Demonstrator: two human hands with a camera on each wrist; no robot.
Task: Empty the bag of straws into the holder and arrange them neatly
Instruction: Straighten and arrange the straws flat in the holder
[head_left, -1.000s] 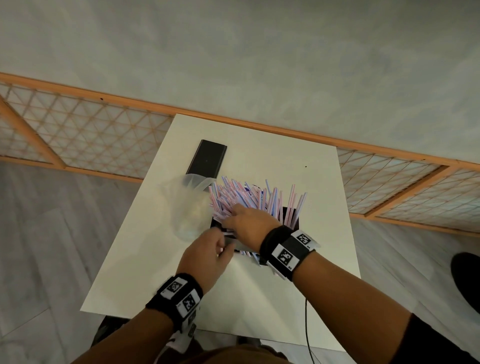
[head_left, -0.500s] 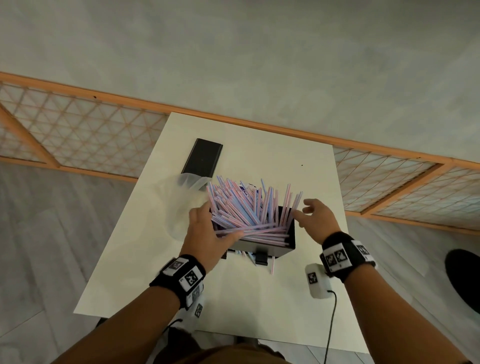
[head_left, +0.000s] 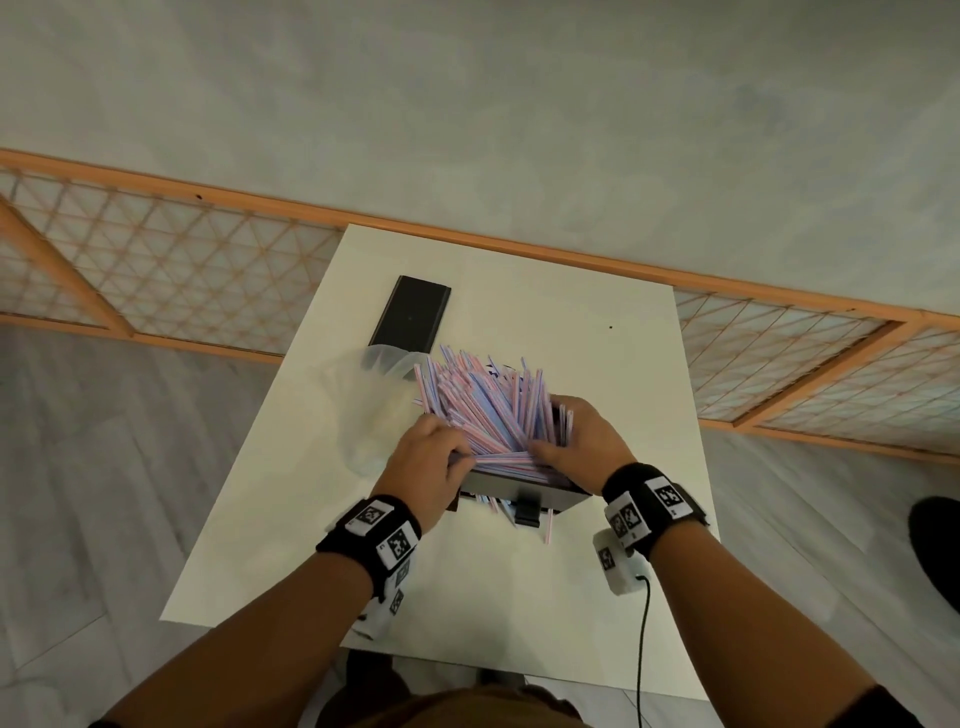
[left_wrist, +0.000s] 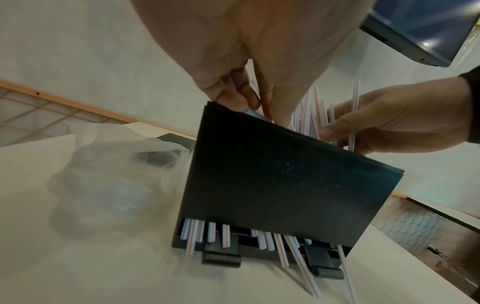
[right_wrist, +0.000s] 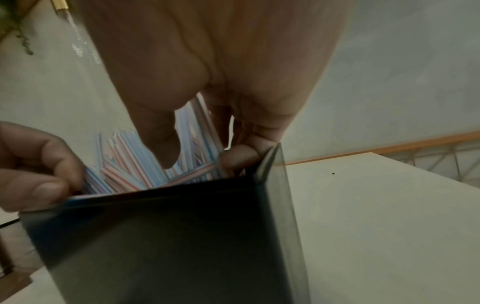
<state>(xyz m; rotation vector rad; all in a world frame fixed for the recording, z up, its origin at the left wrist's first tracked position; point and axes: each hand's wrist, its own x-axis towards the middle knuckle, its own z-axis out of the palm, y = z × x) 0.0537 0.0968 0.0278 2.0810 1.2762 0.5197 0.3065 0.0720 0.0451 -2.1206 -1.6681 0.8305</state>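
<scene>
Crumpled clear plastic bag (head_left: 358, 415) slack on the white table (head_left: 597, 353), left of the black box-shaped straw holder (left_wrist: 280, 176). Left hand (head_left: 426, 462) at holder's left rim, grip curled onto pink-and-blue striped straws (head_left: 483, 410) fanned in its open top. Right hand (head_left: 582, 441) at right rim, grip seemingly pinching straws, partly hidden. A few poking from the bottom slot.

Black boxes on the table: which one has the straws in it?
The near holder between both hands, packed with pink and blue straws. The other black box lies flat at the far left, behind the plastic bag.
</scene>
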